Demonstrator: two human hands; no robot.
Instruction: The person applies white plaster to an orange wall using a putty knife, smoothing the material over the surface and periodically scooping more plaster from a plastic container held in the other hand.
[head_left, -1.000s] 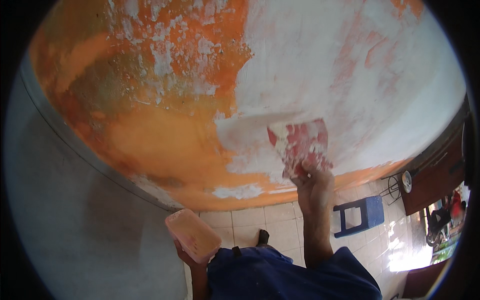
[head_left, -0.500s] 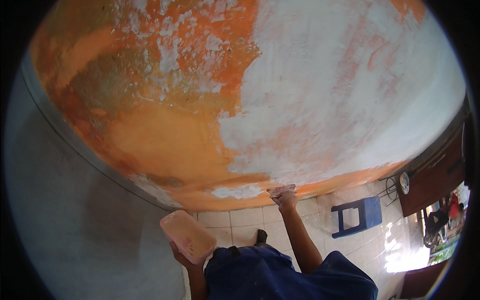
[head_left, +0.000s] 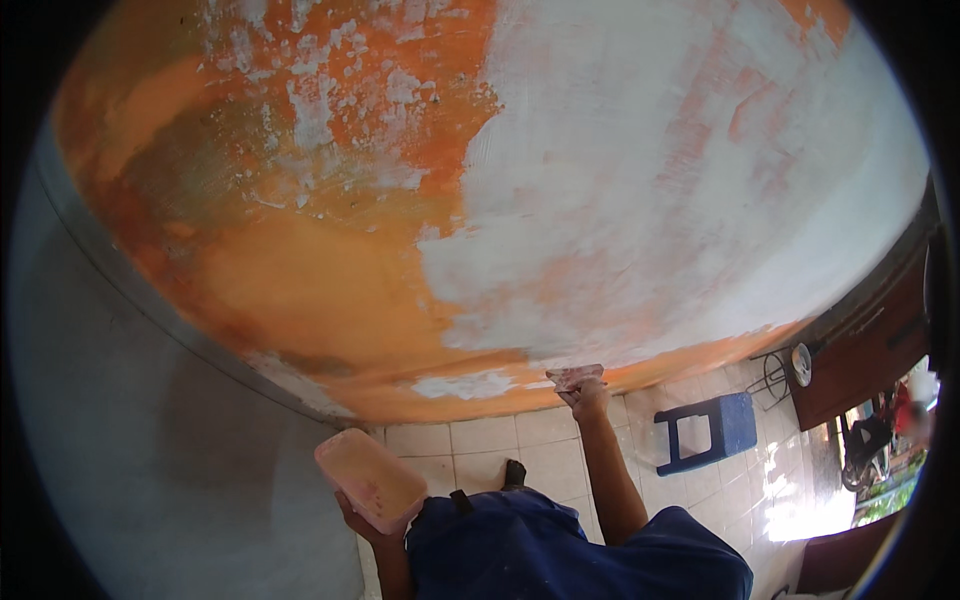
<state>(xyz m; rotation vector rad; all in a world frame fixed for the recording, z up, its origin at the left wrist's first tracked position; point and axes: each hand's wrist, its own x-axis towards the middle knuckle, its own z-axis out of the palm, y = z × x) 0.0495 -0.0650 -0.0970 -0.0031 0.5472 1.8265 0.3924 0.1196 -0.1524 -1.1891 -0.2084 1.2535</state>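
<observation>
Lowered from mid-wall, the right hand [head_left: 588, 400] grips a smeared spreader [head_left: 574, 377] near the wall's [head_left: 320, 270] bottom edge, apparently a smoothing stroke calling for even pressure, while the left hand [head_left: 356, 518] clasps a pinkish tub [head_left: 370, 480].

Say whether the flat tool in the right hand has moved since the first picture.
Yes, down the picture: the flat tool is now nearly level with the white patch low on the wall.
</observation>
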